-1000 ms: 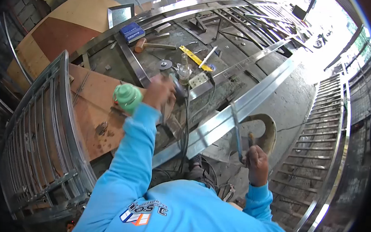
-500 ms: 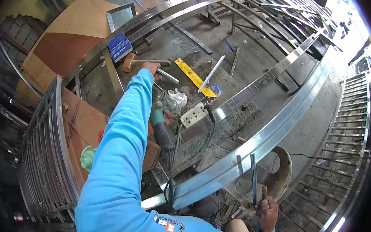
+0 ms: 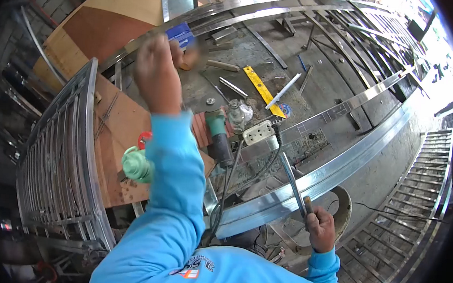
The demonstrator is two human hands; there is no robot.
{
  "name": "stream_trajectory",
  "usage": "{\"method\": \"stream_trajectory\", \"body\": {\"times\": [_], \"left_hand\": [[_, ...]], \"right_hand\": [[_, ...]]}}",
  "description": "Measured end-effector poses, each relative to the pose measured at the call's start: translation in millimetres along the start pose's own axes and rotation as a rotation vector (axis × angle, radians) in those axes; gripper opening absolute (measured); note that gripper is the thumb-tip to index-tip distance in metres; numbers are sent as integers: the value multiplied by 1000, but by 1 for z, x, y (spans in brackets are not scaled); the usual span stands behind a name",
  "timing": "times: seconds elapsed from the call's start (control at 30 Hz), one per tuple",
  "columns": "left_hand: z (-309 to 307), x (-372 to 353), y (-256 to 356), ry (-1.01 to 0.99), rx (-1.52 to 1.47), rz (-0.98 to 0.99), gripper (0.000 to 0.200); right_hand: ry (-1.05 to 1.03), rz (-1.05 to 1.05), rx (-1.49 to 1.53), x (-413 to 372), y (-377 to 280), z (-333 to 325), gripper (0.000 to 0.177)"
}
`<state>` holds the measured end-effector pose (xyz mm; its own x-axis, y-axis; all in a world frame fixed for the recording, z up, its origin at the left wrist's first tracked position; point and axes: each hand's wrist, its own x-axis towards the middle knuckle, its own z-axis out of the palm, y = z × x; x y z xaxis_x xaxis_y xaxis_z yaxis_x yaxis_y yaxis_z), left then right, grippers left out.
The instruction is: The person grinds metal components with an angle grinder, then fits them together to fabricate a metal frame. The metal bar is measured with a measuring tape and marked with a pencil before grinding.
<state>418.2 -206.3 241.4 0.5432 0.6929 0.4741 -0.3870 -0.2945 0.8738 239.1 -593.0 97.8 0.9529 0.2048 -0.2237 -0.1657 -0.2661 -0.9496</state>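
My left hand (image 3: pixel 160 75) is raised high on the left, smeared by motion, in front of a blue box (image 3: pixel 179 33) and a mallet. The mallet's wooden handle (image 3: pixel 223 65) shows to the right of the hand, lying on the floor. A short shiny metal tube (image 3: pixel 233 87) lies just below that handle. Low on the right, my right hand (image 3: pixel 320 229) is closed round a long metal tube (image 3: pixel 293 185) that points up and to the left. A short brown-tipped piece (image 3: pixel 308 203) sticks up from the same fist. A curved metal frame (image 3: pixel 319 183) passes behind the tube.
A green power tool (image 3: pixel 217 124), a glass bottle (image 3: pixel 236 116) and a white power strip (image 3: pixel 258 133) with cords lie mid-floor. Beyond them is a yellow square ruler (image 3: pixel 262 90). A light green tool (image 3: pixel 137 165) rests on brown board. Barred metal panels (image 3: pixel 65 166) stand on both sides.
My left hand has risen from the mallet and short tube toward me, leaving both on the floor. The long tube in my right hand has tipped to the left. The view has shifted.
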Motion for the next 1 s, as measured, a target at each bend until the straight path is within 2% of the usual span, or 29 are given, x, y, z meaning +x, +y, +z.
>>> {"method": "stream_trajectory", "body": {"times": [0.03, 0.07, 0.13, 0.2, 0.3, 0.37, 0.4, 0.43, 0.5, 0.53, 0.6, 0.7, 0.73, 0.83, 0.87, 0.97, 1.0], "left_hand": [[-23, -29, 21, -26, 80, 115, 31], [-36, -67, 37, -26, -4, 52, 24], [-85, -131, 43, -179, 221, 424, 9], [-132, -187, 53, -434, 144, 247, 9], [-215, -249, 53, -640, 251, 213, 17], [-275, -281, 65, -656, 337, 101, 22], [-305, -298, 72, -662, 376, 41, 25], [-333, -313, 79, -636, 427, -31, 26], [-382, -336, 101, -659, 307, -448, 35], [-402, -352, 107, -658, 189, -505, 38], [-434, -379, 109, -657, -48, -587, 45], [-460, -402, 143, -610, -146, -413, 44], [-467, -414, 153, -524, -318, -533, 38], [-496, -429, 172, -320, -311, -575, 32], [-507, -434, 175, -278, -214, -565, 30], [-537, -445, 175, -149, -13, -515, 27], [-542, -450, 176, -89, -4, -484, 27]], "right_hand": [[-14, -29, 13, 1, -8, 8, 46], [-31, -58, 26, 0, -17, 16, 45], [-107, -73, 109, -9, -23, 29, 41], [-162, -150, 52, -23, -38, 43, 42], [-230, -239, -71, -56, -58, 69, 45], [-276, -161, 53, -86, -60, 99, 45], [-356, -136, 264, -101, -61, 117, 43], [-436, -111, 475, -117, -63, 136, 41], [-588, -102, 637, -152, -68, 171, 40], [-662, -101, 701, -168, -68, 189, 40], [-857, -99, 828, -192, -64, 226, 43], [-1004, 30, 940, -234, -66, 274, 44], [-1056, 19, 901, -242, -64, 286, 45], [-978, 38, 748, -276, -77, 320, 46], [-989, -34, 649, -279, -73, 329, 43], [-987, -255, -75, -276, -79, 335, 40], [-1036, -263, 27, -282, -78, 344, 38]]}}
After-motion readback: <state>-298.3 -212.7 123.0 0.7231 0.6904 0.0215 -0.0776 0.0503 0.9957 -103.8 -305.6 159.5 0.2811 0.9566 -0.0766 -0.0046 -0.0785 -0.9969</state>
